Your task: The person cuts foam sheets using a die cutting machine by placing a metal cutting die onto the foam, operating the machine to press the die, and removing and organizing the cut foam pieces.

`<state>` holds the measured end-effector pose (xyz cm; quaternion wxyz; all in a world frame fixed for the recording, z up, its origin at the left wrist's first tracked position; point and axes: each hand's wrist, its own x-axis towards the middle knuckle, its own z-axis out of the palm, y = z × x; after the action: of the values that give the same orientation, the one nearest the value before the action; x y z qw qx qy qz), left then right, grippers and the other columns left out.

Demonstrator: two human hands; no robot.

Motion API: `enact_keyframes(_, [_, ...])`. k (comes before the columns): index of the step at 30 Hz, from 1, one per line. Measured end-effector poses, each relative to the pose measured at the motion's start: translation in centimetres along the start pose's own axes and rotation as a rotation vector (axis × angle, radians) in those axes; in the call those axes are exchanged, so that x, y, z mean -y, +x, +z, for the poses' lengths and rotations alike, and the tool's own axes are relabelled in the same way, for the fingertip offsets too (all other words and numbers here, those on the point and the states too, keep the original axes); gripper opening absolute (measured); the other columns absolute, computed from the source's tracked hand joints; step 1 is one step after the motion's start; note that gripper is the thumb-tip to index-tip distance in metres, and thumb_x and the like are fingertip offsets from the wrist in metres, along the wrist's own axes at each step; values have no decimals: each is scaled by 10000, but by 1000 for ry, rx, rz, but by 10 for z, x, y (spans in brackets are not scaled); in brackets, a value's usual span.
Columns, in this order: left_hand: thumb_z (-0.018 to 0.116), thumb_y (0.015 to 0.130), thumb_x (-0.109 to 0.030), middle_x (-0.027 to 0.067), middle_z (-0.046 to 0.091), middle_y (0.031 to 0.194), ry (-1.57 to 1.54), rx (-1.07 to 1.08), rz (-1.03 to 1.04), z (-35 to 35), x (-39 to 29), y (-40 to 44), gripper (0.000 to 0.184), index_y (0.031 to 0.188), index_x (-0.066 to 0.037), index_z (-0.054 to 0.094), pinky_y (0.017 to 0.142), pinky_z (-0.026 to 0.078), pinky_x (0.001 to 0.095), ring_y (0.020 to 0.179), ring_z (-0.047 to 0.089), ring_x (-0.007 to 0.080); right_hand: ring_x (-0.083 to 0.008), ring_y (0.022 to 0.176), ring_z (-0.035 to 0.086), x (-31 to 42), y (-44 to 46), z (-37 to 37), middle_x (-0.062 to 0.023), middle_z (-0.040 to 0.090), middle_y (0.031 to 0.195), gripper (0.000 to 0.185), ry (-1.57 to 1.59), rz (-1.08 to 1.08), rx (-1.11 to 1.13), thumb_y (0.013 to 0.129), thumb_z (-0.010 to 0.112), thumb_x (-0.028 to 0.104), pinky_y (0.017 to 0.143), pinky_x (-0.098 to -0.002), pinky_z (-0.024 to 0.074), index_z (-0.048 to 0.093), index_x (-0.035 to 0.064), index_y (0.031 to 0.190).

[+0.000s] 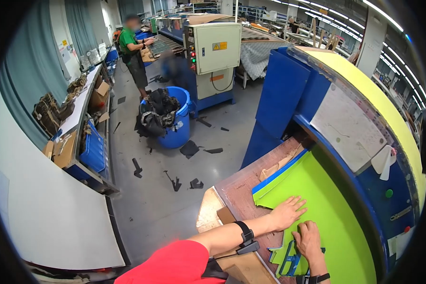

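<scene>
My left hand [288, 213] lies flat with fingers spread on a bright green sheet [331, 203], near the sheet's notched left edge. Just below and to the right, my right hand [309, 238] has its fingers curled round the top of a blue cutting die [292, 259], an open frame lying on the green material. Its fingers partly hide the die. A blue strip [280, 175] edges the sheet's upper left side. Beneath the sheet is a worn reddish-brown board [236, 194] on the machine's bed.
The blue press [281, 90] rises over the sheet's right side, with papers on its front. A blue bin [175, 135] of dark scraps stands on the floor, with black offcuts around it. A person in a green shirt [128, 40] stands by another machine [215, 49]. A long shelf [83, 102] runs along the left.
</scene>
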<state>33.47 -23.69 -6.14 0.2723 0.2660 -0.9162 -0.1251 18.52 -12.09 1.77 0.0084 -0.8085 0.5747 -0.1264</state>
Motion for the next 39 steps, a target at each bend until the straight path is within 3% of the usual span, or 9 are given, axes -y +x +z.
enact_keyframes(1, [557, 974, -260, 194, 414, 1558, 24, 50, -21, -2, -1, 0, 498, 1431, -60, 536, 1213, 274, 489, 1463, 351, 390, -368, 886, 564, -4, -4, 8, -155, 574, 926, 277, 14, -28, -75, 779, 791, 123, 817, -476, 460, 633, 21, 983])
enact_keyframes(3, [561, 980, -284, 193, 409, 1562, 49, 104, -39, -18, -13, 9, 507, 1435, -63, 530, 1214, 273, 484, 1463, 350, 393, -365, 873, 559, -12, -11, 16, -151, 573, 916, 254, 51, -33, -103, 784, 782, 111, 800, -471, 448, 625, 26, 964])
enact_keyframes(5, [551, 994, -333, 193, 401, 1568, 77, 351, -194, -35, -29, 23, 524, 1456, -90, 512, 1222, 245, 513, 1467, 342, 399, -363, 861, 554, -15, -20, 24, -148, 573, 907, 232, 83, -48, -130, 788, 774, 99, 783, -466, 437, 617, 30, 945])
enact_keyframes(7, [539, 1001, -361, 187, 390, 1576, 47, 260, -160, -27, -28, 23, 528, 1463, -106, 508, 1223, 228, 531, 1473, 329, 399, -356, 821, 534, -16, -25, 34, -134, 557, 869, 191, 99, -55, -261, 798, 752, 76, 758, -453, 404, 590, 47, 894])
enact_keyframes(11, [501, 1020, -416, 165, 349, 1606, 48, 135, -54, -13, -16, 18, 535, 1485, -153, 490, 1227, 184, 571, 1496, 287, 386, -348, 805, 514, -20, -27, 38, -122, 534, 840, 169, 141, -59, -267, 803, 733, 64, 752, -445, 382, 570, 61, 847])
enact_keyframes(16, [479, 1029, -421, 147, 324, 1623, 91, 166, -84, -17, -19, 19, 536, 1499, -164, 474, 1234, 178, 557, 1507, 266, 373, -337, 816, 506, -18, -29, 37, -110, 510, 817, 207, 137, -94, -273, 778, 753, 138, 757, -448, 378, 560, 71, 742])
enact_keyframes(25, [448, 1040, -412, 138, 324, 1626, 107, 160, -83, -15, -20, 21, 525, 1509, -176, 461, 1240, 169, 553, 1510, 266, 363, -308, 801, 493, -18, -31, 36, -86, 519, 808, 361, 163, -143, -306, 683, 846, 324, 757, -432, 365, 563, 100, 695])
enact_keyframes(39, [455, 1032, -413, 134, 349, 1616, 105, 154, -81, -13, -19, 21, 523, 1499, -177, 478, 1235, 175, 566, 1512, 260, 369, -304, 785, 497, -19, -33, 39, -81, 518, 788, 383, 200, -115, -317, 669, 860, 308, 744, -426, 365, 541, 96, 653])
